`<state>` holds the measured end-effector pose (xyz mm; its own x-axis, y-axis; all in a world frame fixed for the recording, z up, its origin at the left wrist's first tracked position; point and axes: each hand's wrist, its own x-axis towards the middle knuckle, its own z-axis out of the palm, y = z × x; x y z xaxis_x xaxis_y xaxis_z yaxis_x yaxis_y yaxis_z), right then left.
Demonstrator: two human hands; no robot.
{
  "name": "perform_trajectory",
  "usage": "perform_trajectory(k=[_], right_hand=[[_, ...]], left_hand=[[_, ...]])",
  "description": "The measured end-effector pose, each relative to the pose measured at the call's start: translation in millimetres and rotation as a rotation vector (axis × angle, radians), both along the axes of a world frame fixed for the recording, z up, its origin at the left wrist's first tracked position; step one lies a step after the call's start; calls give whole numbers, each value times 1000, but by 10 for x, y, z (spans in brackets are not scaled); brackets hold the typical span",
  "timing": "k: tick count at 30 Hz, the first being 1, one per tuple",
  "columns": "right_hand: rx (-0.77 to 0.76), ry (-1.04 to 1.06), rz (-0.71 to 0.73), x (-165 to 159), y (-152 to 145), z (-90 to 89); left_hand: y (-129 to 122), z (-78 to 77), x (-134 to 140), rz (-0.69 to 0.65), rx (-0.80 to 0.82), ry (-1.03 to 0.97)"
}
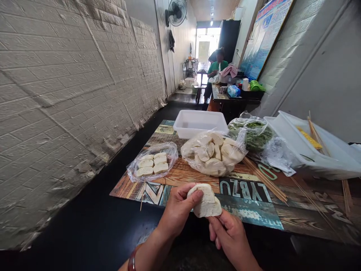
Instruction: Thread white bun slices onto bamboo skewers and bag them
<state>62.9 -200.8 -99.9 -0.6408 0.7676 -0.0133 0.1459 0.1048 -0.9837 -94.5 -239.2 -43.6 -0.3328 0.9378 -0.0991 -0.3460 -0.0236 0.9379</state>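
Far left, from where I stand: pale brick-patterned wall [70,75], running back into the room. Next, at the left end of the patterned table [245,216], six pale pieces [146,163] in two columns of three, with a clear plastic bag [172,152] around their edges; a thin stick [141,199] extends from the near end of the group. Left hand [180,205]: closed, thumb pressed on the front face of two overlapping white slices [208,203], fingers curled behind. The slices are held up at the near edge of the table, in front of the worker. Behind them, a white tub [200,121]; nearer, just in front of the tub, a clear bag of cut white pieces [216,154]. Far back, a person in green [212,67] by another table. Right hand [229,229]: thumb and forefinger pinched at the lower right edge of the slices, other fingers curled in; whether a stick is also between them, I cannot tell. Further right, a bag of green leaves [256,135], loose skewers [266,182] lying slantwise, pale green-handled scissors [267,172] beside them. Far right, a white bin [335,160], tilted, containing sticks and something yellow [309,137].
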Motion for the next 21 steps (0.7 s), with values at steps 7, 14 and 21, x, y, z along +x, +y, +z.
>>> perform_trajectory(k=[7, 14, 21], right_hand=[[-107, 42, 7, 89, 57, -107], [-240, 176, -132, 150, 191, -151], [-415, 326, -143, 52, 436, -287]], left_hand=[[95, 15, -51, -66, 3, -28], [356, 93, -280, 20, 75, 361], [778, 71, -470, -85, 183, 1311]])
